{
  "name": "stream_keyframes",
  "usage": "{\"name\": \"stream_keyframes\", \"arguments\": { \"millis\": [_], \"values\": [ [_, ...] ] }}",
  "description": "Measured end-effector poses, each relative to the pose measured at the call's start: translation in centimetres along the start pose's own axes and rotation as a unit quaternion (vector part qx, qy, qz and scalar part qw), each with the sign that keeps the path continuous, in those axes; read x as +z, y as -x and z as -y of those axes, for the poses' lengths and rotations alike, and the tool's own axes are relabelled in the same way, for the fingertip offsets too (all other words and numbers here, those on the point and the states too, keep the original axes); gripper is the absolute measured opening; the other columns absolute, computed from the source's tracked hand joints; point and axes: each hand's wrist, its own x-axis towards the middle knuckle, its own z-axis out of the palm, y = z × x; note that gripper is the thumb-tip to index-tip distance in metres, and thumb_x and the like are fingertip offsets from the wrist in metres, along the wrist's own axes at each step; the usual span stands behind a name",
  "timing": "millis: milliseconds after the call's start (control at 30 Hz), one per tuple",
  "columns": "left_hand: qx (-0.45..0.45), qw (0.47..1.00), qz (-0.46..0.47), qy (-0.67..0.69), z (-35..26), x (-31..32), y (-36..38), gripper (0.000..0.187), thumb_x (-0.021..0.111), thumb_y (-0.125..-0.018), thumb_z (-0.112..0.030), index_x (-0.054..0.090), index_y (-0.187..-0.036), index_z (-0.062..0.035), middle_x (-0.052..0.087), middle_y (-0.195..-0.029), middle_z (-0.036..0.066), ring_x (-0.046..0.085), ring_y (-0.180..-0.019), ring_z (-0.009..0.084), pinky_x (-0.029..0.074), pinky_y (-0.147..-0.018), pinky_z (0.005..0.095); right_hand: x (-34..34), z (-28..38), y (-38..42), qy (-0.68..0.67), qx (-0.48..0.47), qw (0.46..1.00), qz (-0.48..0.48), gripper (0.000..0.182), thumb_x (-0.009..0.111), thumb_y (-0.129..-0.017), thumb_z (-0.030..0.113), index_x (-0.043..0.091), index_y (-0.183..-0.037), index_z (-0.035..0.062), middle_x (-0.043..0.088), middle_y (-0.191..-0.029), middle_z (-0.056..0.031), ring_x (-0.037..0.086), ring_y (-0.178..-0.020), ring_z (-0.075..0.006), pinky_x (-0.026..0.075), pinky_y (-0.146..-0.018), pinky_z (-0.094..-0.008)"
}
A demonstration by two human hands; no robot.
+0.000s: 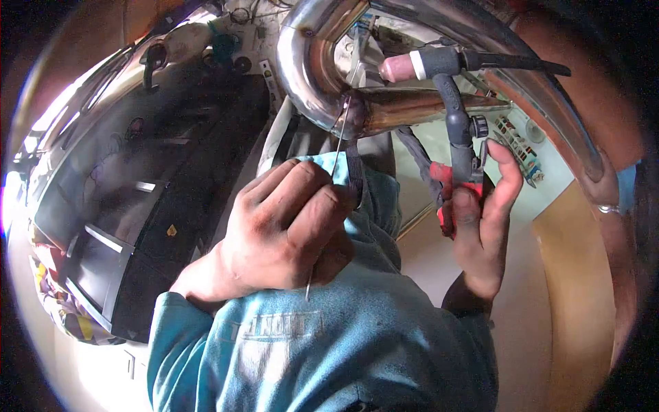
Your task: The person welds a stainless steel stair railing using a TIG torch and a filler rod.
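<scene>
My left hand (292, 226) is closed around a thin filler rod (340, 141). Its upper end reaches a joint on the curved metal pipe (298, 72), and its lower end pokes out below my fist. My right hand (487, 213) grips the red and black handle of a TIG welding torch (453, 113), with the thumb on the handle and the index finger raised beside it. The torch's pink nozzle (398, 69) points left, apart from the pipe. Dark and bluish heat marks show around the pipe joint (353, 113).
A dark vehicle-like body (171, 172) with light trim strips fills the left side. A long curved metal tube (549, 82) arches over the right. Several small items (518, 151) lie on a white surface behind the right hand. The torch cable (419, 154) hangs beside the handle.
</scene>
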Motion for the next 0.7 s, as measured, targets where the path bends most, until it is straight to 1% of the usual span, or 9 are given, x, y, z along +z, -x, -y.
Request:
{"name": "stream_keyframes", "arguments": {
  "millis": [100,133,267,300,400,467,567,600,700],
  "values": [
    [-0.081,0.995,0.023,0.055,-0.7,0.5,-1.1,0.034,0.060,-0.065,0.008,0.065,-0.097,0.0002,0.060,-0.085,0.013,0.062,-0.072,0.0288,0.053,-0.062,0.0391,-0.6,0.2,0.0,-0.013,0.018,1.000,0.008,0.065,0.058,-0.102,0.031,0.020,-0.148,0.0038,0.067,-0.114,-0.0171,0.065,-0.103,-0.0222,0.047,-0.094,-0.0353],
    [-0.018,0.997,0.074,0.026,-0.3,0.0,-1.1,0.050,0.066,-0.071,0.003,0.060,-0.120,0.0049,0.057,-0.092,0.011,0.062,-0.075,0.0267,0.057,-0.068,0.0380,-0.9,0.2,-0.1,-0.017,0.014,1.000,0.012,0.066,0.059,-0.102,0.032,0.020,-0.148,0.0036,0.067,-0.114,-0.0174,0.065,-0.103,-0.0224,0.047,-0.095,-0.0357],
    [0.050,0.996,0.073,-0.010,0.1,0.1,-0.8,0.062,0.070,-0.074,-0.002,0.057,-0.134,0.0050,0.060,-0.094,0.011,0.066,-0.080,0.0213,0.059,-0.069,0.0331,-1.0,-0.7,-0.5,-0.070,-0.046,0.996,-0.020,0.072,0.064,-0.099,0.034,0.021,-0.148,0.0023,0.066,-0.115,-0.0198,0.067,-0.100,-0.0236,0.052,-0.092,-0.0395],
    [0.067,0.995,0.067,-0.015,0.1,0.1,-0.8,0.064,0.071,-0.075,-0.004,0.056,-0.137,0.0048,0.061,-0.094,0.010,0.067,-0.080,0.0199,0.059,-0.069,0.0320,-0.8,-1.0,-0.8,-0.077,-0.076,0.993,-0.042,0.074,0.065,-0.098,0.034,0.021,-0.149,0.0032,0.066,-0.112,-0.0197,0.068,-0.093,-0.0228,0.053,-0.086,-0.0384],
    [0.069,0.997,0.041,-0.020,-0.1,-0.4,-1.0,0.062,0.077,-0.072,-0.008,0.063,-0.131,0.0022,0.061,-0.092,0.007,0.065,-0.074,0.0186,0.057,-0.064,0.0307,-0.5,-1.9,-1.6,-0.097,-0.147,0.979,-0.101,0.079,0.069,-0.095,0.034,0.022,-0.152,0.0059,0.067,-0.103,-0.0192,0.067,-0.074,-0.0200,0.055,-0.068,-0.0344],
    [0.078,0.995,0.021,-0.052,0.0,-0.8,-0.9,0.062,0.080,-0.068,-0.011,0.067,-0.128,-0.0001,0.060,-0.091,0.006,0.063,-0.072,0.0177,0.056,-0.061,0.0296,0.0,-3.0,-2.6,-0.097,-0.195,0.965,-0.148,0.079,0.068,-0.096,0.034,0.020,-0.154,0.0095,0.067,-0.091,-0.0172,0.059,-0.060,-0.0154,0.049,-0.053,-0.0272],
    [0.048,0.998,-0.010,-0.046,0.0,-0.7,-0.8,0.065,0.085,-0.061,-0.017,0.071,-0.123,-0.0019,0.055,-0.089,0.004,0.061,-0.072,0.0166,0.055,-0.059,0.0295,0.0,-4.1,-3.1,-0.082,-0.213,0.962,-0.151,0.076,0.065,-0.098,0.036,0.020,-0.153,0.0088,0.069,-0.091,-0.0172,0.058,-0.059,-0.0148,0.049,-0.054,-0.0268],
    [0.044,0.998,-0.015,-0.044,0.3,-0.6,-0.4,0.066,0.084,-0.061,-0.018,0.070,-0.124,-0.0018,0.054,-0.089,0.004,0.061,-0.072,0.0166,0.055,-0.059,0.0298,-0.1,-3.8,-2.9,-0.080,-0.191,0.970,-0.128,0.073,0.063,-0.099,0.038,0.021,-0.151,0.0084,0.070,-0.100,-0.0201,0.060,-0.065,-0.0141,0.049,-0.055,-0.0263],
    [0.039,0.996,-0.003,-0.076,-0.2,-1.0,-0.9,0.062,0.084,-0.063,-0.015,0.070,-0.121,0.0021,0.055,-0.089,0.007,0.062,-0.072,0.0171,0.056,-0.058,0.0301,-0.2,-2.5,-2.5,-0.035,-0.131,0.988,-0.080,0.075,0.058,-0.100,0.046,0.014,-0.152,0.0132,0.068,-0.108,-0.0258,0.055,-0.061,-0.0103,0.046,-0.054,-0.0236]
  ]
}}
